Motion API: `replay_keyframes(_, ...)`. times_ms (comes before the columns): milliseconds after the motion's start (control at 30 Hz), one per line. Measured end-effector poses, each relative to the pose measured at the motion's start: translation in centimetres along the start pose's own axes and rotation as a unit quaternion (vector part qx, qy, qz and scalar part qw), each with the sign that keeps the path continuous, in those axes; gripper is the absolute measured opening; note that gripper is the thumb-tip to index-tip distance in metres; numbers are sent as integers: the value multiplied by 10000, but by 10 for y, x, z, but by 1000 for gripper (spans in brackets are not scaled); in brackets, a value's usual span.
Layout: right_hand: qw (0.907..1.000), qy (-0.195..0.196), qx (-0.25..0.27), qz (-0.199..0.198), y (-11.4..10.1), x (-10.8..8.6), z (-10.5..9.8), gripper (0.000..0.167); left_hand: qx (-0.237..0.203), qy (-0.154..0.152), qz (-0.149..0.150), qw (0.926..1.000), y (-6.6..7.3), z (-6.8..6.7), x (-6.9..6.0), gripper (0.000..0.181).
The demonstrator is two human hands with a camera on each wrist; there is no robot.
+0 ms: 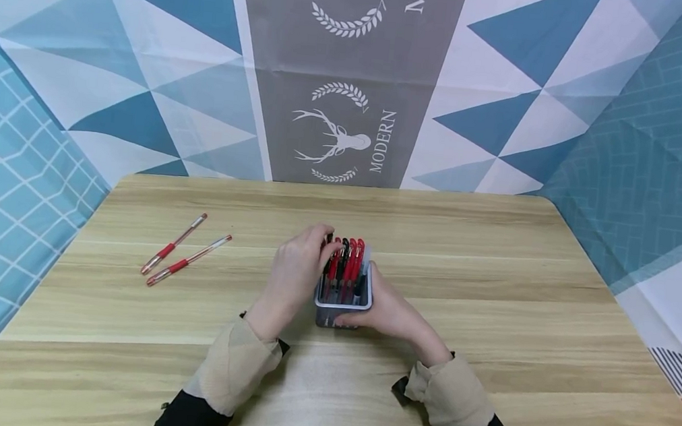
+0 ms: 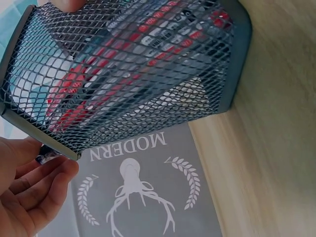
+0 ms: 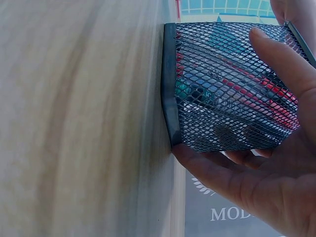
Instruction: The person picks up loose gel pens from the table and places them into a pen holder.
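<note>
A dark wire-mesh pen holder (image 1: 341,306) stands near the middle of the table, with several red and black pens (image 1: 350,261) upright in it. My right hand (image 1: 390,305) grips the holder from its right side, thumb across the near face; in the right wrist view, the other fingers of that hand (image 3: 266,182) go round under the mesh (image 3: 222,123). At the holder's left rim, my left hand (image 1: 296,270) pinches the dark top of a pen between thumb and fingers. The left wrist view shows those fingertips (image 2: 49,177) at a dark pen end (image 2: 45,154) by the rim.
Two red pens with clear barrels, one farther back (image 1: 174,244) and one nearer (image 1: 188,260), lie slanted on the left part of the wooden table (image 1: 493,287). Patterned cloth (image 1: 341,138) hangs behind the table's back edge.
</note>
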State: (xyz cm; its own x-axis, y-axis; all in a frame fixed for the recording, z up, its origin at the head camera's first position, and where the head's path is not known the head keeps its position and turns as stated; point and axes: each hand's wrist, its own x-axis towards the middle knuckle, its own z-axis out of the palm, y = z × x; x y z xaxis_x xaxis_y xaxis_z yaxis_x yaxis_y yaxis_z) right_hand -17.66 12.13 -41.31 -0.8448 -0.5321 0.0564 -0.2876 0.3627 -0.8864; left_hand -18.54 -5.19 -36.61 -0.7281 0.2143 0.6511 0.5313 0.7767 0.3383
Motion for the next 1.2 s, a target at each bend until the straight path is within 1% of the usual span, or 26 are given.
replay_keyframes(167,10000,13,-23,18,-1,0,0,93,-110,-129,35,9999,-1,0,-2,22)
replay_keyframes(367,10000,0,11,-11,-2,-1,1,92,-157,-308,0,9994,-2,0,-5,18)
replay_keyframes(633,10000,-14,35,4,0,-2,1,92,-183,-423,-48,9989,-3,-2,-7,18)
replay_keyframes(767,10000,5,30,13,0,-1,0,93,-382,-721,-249,9964,-3,-4,-5,22)
replay_keyframes(867,10000,-14,47,-24,-1,-1,0,94,-589,-973,-499,9923,-4,-6,-3,24)
replay_keyframes(933,10000,-20,46,-57,-1,-1,0,94,-682,-1076,-633,9898,-5,-6,-2,25)
replay_keyframes(1033,10000,-26,42,-50,-2,-1,0,94,-754,-1142,-718,9880,-6,-7,-2,26)
replay_keyframes(1200,10000,-39,50,-22,-1,-1,1,96,-767,-1239,-737,9866,-8,-6,-2,31)
